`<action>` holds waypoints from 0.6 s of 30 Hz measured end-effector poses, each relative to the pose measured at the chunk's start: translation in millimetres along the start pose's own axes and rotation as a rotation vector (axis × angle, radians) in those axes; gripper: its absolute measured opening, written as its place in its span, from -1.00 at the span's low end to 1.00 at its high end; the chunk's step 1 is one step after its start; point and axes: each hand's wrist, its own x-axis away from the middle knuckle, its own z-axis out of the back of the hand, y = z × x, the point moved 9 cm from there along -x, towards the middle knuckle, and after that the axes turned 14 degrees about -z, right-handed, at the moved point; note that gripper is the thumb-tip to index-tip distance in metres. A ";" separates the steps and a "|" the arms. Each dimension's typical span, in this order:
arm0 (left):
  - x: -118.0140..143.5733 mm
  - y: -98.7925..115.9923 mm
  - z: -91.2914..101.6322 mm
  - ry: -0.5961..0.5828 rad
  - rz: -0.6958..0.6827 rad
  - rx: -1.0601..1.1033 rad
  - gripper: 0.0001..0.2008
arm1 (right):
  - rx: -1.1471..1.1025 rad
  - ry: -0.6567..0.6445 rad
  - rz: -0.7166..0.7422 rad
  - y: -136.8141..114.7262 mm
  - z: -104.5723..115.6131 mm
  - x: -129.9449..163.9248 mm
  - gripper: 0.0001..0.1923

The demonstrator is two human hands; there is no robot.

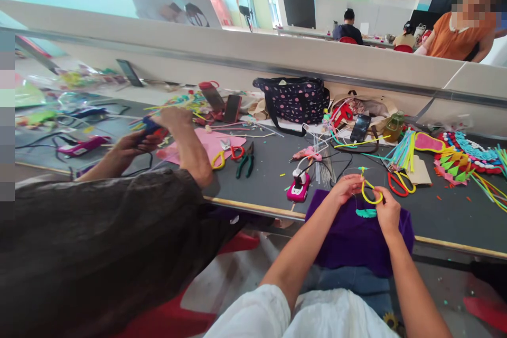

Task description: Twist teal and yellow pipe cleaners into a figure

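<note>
Between my two hands is a yellow pipe cleaner (371, 200) bent into an open loop, with a small green tip at its top. My right hand (388, 211) pinches the loop's right side. My left hand (348, 189) is closed at the loop's upper left; a thin wire shows near its fingers. Just below the loop a teal fuzzy piece (366, 213) lies over a purple cloth (340, 237), which covers the table edge and my lap. Scissors with red and yellow handles (402, 184) rest on the table right of my right hand.
A pink power strip (299, 187) with a white plug sits left of my hands. Pliers (245, 160) and another pair of scissors (227, 154) lie farther left, beside a co-worker's arm (190, 153). A polka-dot bag (295, 100) and a glass jar (393, 125) stand behind.
</note>
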 end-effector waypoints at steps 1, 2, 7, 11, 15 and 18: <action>-0.6 0.5 0.5 0.006 -0.007 0.002 -0.72 | -0.006 -0.006 0.031 -2.8 -1.3 0.2 -0.65; -1.1 1.1 1.2 0.012 -0.015 0.005 -0.72 | 0.002 -0.012 0.079 -7.0 -2.5 0.8 -0.66; -1.4 5.3 6.4 0.044 -0.032 0.013 -0.76 | 0.264 -0.006 0.313 -27.6 -7.3 9.8 -0.52; -0.4 6.1 7.1 0.035 -0.013 0.015 -0.76 | 0.360 0.046 0.412 -38.2 -4.0 21.9 -0.38; -1.7 7.8 4.7 0.016 -0.003 0.055 -0.77 | 0.343 0.036 0.485 -47.0 -0.7 30.7 -0.40; -5.4 12.4 4.3 0.016 -0.008 0.066 -0.78 | 0.270 0.035 0.524 -51.8 4.6 29.9 -0.35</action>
